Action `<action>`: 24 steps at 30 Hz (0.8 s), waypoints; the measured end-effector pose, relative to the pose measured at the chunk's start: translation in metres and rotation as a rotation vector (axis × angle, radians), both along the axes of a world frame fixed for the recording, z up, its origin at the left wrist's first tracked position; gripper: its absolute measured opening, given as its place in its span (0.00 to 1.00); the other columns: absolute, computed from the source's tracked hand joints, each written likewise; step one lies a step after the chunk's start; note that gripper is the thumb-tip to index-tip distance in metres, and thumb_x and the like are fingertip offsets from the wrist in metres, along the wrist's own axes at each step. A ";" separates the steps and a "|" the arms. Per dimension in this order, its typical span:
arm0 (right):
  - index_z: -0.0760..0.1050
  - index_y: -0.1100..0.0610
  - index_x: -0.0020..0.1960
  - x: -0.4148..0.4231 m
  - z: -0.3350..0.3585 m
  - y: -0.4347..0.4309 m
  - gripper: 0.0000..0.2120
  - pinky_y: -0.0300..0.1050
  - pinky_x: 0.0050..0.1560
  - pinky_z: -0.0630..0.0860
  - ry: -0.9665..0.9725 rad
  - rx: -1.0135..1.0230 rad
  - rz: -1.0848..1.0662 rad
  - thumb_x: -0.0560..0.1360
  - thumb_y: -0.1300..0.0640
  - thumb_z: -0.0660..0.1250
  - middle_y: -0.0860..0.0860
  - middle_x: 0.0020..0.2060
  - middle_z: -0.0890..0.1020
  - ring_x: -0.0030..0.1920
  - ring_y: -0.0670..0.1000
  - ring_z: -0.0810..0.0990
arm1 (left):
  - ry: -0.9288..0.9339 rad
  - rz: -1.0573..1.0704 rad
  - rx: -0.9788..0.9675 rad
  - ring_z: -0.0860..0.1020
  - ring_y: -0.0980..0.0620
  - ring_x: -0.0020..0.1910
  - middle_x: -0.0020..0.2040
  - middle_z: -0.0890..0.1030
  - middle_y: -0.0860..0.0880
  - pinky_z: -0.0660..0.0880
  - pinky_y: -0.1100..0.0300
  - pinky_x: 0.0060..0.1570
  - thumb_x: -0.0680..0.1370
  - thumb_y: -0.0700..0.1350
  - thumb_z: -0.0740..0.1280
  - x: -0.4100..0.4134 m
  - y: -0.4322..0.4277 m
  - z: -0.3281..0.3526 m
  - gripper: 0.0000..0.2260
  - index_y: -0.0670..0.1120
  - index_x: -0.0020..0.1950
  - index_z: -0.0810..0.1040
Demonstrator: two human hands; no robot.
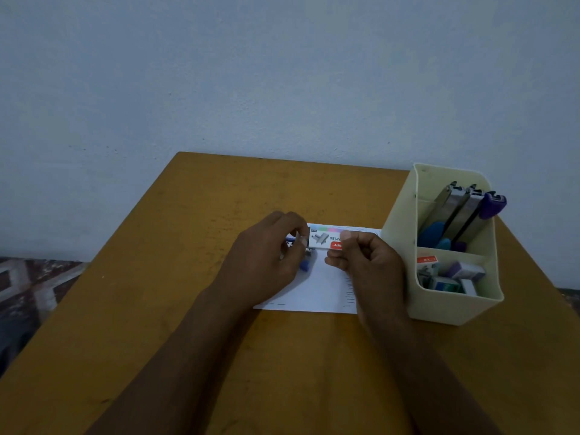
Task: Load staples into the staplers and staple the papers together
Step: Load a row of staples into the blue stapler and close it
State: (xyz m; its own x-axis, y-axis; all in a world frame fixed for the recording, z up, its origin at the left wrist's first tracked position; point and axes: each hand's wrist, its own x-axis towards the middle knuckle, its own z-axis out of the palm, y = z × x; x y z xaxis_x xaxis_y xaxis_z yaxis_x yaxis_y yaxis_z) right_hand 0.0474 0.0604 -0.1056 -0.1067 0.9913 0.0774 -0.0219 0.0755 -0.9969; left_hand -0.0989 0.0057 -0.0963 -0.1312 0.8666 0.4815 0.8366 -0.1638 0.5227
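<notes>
A small white staple box [324,239] with a red label is held above the white papers [317,287] in the middle of the table. My right hand [365,262] grips its right end between thumb and fingers. My left hand [266,252] pinches at the box's left end. Under my left hand lies a blue stapler [303,265], mostly hidden. Whether the box is open cannot be told.
A cream organiser [452,306] stands at the right of the yellow-brown table [188,309]. Its back compartment holds several upright staplers [461,215], blue and purple. Its front compartment holds small staple boxes [452,276]. A blue-grey wall rises behind the table.
</notes>
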 end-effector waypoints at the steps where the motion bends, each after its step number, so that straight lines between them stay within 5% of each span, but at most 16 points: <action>1: 0.77 0.53 0.44 0.000 0.000 0.000 0.05 0.32 0.38 0.78 -0.002 0.003 -0.002 0.77 0.55 0.64 0.48 0.37 0.83 0.37 0.46 0.83 | -0.013 -0.004 0.002 0.78 0.56 0.41 0.50 0.80 0.52 0.70 0.68 0.30 0.77 0.49 0.61 0.000 0.000 0.000 0.05 0.51 0.48 0.75; 9: 0.76 0.59 0.46 0.000 -0.001 0.004 0.07 0.43 0.47 0.80 0.018 -0.047 0.007 0.77 0.55 0.64 0.53 0.41 0.84 0.40 0.50 0.84 | -0.298 0.010 0.106 0.77 0.58 0.48 0.51 0.78 0.52 0.73 0.71 0.37 0.77 0.39 0.67 0.000 0.001 0.004 0.03 0.46 0.46 0.76; 15: 0.69 0.54 0.53 -0.002 0.000 0.008 0.07 0.45 0.46 0.82 0.083 -0.107 -0.009 0.77 0.59 0.65 0.52 0.49 0.80 0.42 0.46 0.84 | -0.563 0.045 0.099 0.79 0.53 0.45 0.43 0.81 0.52 0.79 0.44 0.45 0.76 0.38 0.67 -0.006 0.002 0.005 0.07 0.51 0.44 0.76; 19: 0.68 0.49 0.56 -0.005 -0.004 0.012 0.09 0.48 0.48 0.81 -0.101 -0.025 -0.067 0.78 0.58 0.61 0.49 0.54 0.77 0.48 0.49 0.82 | -0.591 0.071 0.088 0.79 0.54 0.44 0.41 0.81 0.55 0.79 0.44 0.46 0.77 0.40 0.67 -0.008 0.003 0.003 0.09 0.51 0.54 0.79; 24: 0.71 0.47 0.53 -0.008 -0.003 0.011 0.07 0.44 0.49 0.80 -0.399 0.144 -0.129 0.78 0.58 0.61 0.50 0.57 0.75 0.55 0.51 0.79 | -0.558 0.112 0.037 0.80 0.54 0.43 0.46 0.82 0.56 0.80 0.52 0.46 0.78 0.41 0.67 -0.008 0.004 0.003 0.08 0.53 0.51 0.81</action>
